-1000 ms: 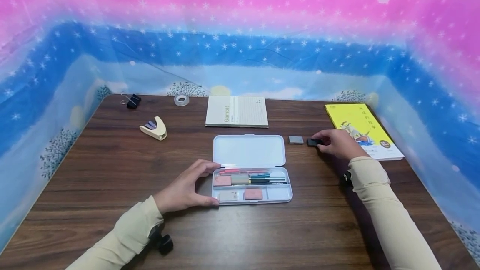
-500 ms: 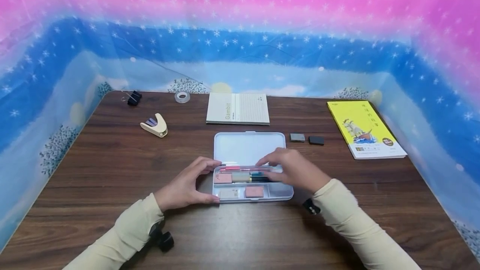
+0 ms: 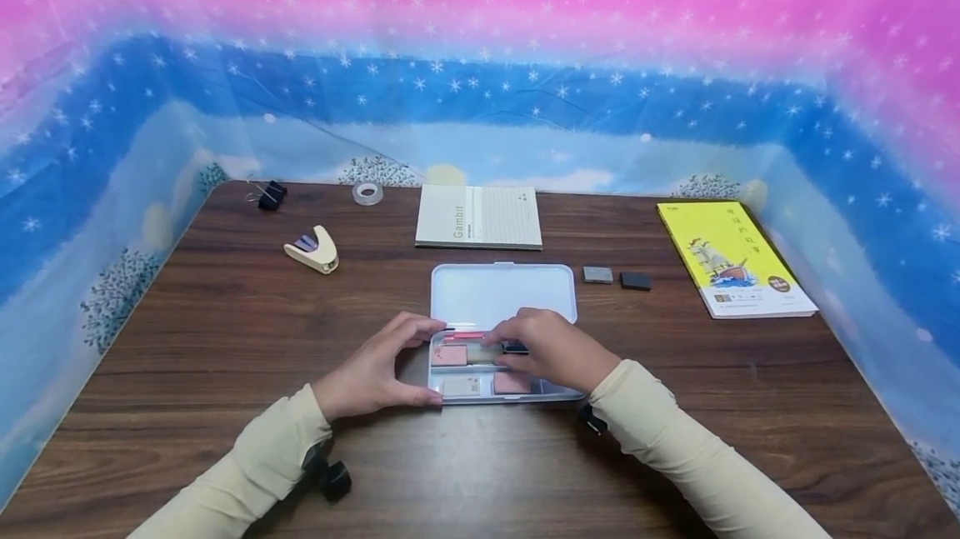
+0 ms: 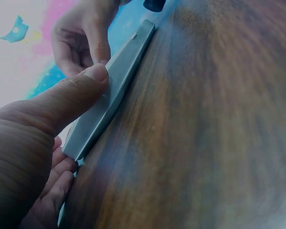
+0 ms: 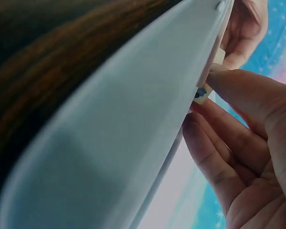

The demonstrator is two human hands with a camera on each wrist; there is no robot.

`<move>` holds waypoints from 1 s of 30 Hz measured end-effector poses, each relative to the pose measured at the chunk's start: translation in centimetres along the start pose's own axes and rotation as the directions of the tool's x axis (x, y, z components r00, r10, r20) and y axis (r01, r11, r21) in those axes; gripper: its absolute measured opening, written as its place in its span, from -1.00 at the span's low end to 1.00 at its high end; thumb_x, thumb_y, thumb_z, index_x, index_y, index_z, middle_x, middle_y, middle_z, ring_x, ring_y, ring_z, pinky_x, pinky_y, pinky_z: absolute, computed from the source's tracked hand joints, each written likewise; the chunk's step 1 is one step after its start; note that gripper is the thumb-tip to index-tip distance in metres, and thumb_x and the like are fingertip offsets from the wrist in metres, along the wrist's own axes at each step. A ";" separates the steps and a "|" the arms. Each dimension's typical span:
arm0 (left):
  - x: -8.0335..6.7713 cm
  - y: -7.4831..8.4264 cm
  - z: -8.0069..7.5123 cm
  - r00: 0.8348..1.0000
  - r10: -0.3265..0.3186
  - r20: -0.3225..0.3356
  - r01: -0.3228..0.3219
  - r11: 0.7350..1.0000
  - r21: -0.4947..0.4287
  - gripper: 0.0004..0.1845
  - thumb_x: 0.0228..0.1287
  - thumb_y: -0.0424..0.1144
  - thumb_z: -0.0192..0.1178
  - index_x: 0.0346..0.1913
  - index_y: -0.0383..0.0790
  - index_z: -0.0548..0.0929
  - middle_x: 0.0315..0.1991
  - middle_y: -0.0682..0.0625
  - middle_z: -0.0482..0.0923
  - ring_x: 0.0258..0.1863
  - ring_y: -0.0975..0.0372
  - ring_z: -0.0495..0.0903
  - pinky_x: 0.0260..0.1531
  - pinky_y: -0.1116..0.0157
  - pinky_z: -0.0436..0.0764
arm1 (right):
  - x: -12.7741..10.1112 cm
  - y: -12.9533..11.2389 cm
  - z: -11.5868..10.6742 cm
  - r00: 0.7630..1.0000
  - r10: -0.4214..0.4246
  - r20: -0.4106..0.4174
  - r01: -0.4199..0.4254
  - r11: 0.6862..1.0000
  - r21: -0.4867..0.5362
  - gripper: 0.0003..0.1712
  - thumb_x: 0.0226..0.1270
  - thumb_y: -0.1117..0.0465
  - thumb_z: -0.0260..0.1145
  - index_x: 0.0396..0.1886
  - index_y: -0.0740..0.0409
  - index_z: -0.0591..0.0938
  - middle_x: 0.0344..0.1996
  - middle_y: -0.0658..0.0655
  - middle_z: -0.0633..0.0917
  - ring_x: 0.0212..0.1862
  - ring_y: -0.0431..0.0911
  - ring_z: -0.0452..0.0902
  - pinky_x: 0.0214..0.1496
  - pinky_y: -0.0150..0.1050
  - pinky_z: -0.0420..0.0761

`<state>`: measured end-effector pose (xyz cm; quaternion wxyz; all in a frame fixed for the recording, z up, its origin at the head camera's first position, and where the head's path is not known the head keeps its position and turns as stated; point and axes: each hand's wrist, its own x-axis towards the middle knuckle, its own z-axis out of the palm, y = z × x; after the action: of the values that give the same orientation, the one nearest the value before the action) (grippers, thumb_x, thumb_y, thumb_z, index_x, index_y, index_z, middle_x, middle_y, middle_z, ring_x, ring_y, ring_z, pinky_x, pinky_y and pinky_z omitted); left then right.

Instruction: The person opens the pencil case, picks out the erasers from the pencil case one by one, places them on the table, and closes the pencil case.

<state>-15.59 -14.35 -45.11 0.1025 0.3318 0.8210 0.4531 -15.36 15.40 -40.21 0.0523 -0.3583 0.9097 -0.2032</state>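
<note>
A clear plastic pencil case [image 3: 502, 293] lies open at the table's middle, lid flat toward the back. Its tray holds pens, pink erasers [image 3: 448, 355] and a white eraser [image 3: 461, 387]. My left hand [image 3: 426, 360] grips the tray's left end, thumb at the near corner and fingers at the hinge; the left wrist view shows the thumb [image 4: 81, 90] pressed on the case edge [image 4: 121, 78]. My right hand [image 3: 498, 351] reaches into the tray over the pens. In the right wrist view its thumb and fingers [image 5: 229, 90] pinch a small beige eraser [image 5: 214, 57] beside the case wall [image 5: 133, 119].
Two dark grey blocks [image 3: 597, 274] [image 3: 635, 281] lie right of the lid. A yellow book [image 3: 731, 260] sits far right and a notebook [image 3: 480, 218] behind the case. A tape roll [image 3: 367, 193], a binder clip [image 3: 270, 195] and a cream punch [image 3: 312, 249] are back left.
My right hand left the black block at the right, came over to the case, then slid left across the tray onto its contents. The left hand kept its grip.
</note>
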 end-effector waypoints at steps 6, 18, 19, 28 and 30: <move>-0.1 0.1 0.0 1.000 0.010 -0.011 -0.010 1.000 0.012 -0.06 0.03 -0.05 0.70 0.47 -0.12 0.45 0.31 -0.01 0.42 0.28 0.14 0.48 0.37 0.04 0.52 | -0.7 0.4 -0.6 0.997 -0.032 -0.073 0.032 0.999 0.002 -0.69 0.35 0.30 0.54 0.08 0.06 0.82 -0.09 -0.04 0.81 -0.14 -0.22 0.63 -0.13 -0.31 0.69; -0.2 0.1 -0.1 1.000 0.015 -0.023 -0.014 0.999 0.037 -0.04 -0.01 -0.06 0.71 0.46 -0.13 0.45 0.33 -0.02 0.43 0.27 0.15 0.50 0.35 0.08 0.53 | -5.3 6.6 -6.2 0.918 0.151 -0.365 -0.160 0.987 0.005 -0.66 0.26 0.46 0.55 0.01 0.09 0.83 -0.16 0.07 0.82 -0.20 -0.13 0.69 -0.11 -0.12 0.78; -0.1 0.0 -0.1 1.000 0.015 -0.024 -0.015 0.999 0.038 -0.04 -0.01 -0.06 0.72 0.46 -0.13 0.45 0.32 -0.02 0.43 0.27 0.14 0.50 0.35 0.08 0.53 | -5.7 7.2 -6.5 0.909 0.183 -0.375 -0.192 0.981 0.014 -0.66 0.27 0.46 0.54 0.01 0.10 0.83 -0.16 0.09 0.82 -0.20 -0.10 0.69 -0.10 -0.08 0.77; 0.0 -0.1 0.1 1.000 0.021 -0.018 -0.020 0.999 0.041 -0.03 -0.01 -0.02 0.71 0.47 -0.12 0.45 0.32 -0.01 0.43 0.26 0.15 0.50 0.35 0.08 0.53 | -6.9 12.3 -5.8 0.872 0.370 -0.322 -0.367 0.928 0.072 -0.80 0.36 0.41 0.49 -0.09 0.11 0.85 -0.14 0.13 0.83 -0.11 0.00 0.70 0.04 0.07 0.74; 0.0 -0.1 0.1 1.000 0.022 -0.016 -0.021 0.999 0.037 -0.03 0.00 -0.01 0.71 0.47 -0.12 0.45 0.31 -0.01 0.43 0.26 0.15 0.49 0.35 0.09 0.53 | -7.1 13.1 -5.3 0.871 0.377 -0.316 -0.371 0.925 0.081 -0.82 0.36 0.40 0.49 -0.12 0.11 0.85 -0.15 0.12 0.83 -0.11 0.00 0.70 0.05 0.08 0.73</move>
<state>-15.63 -14.31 -45.28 0.0847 0.3385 0.8264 0.4419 -19.69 30.61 -41.06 -0.0570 -0.1366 0.9559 -0.2535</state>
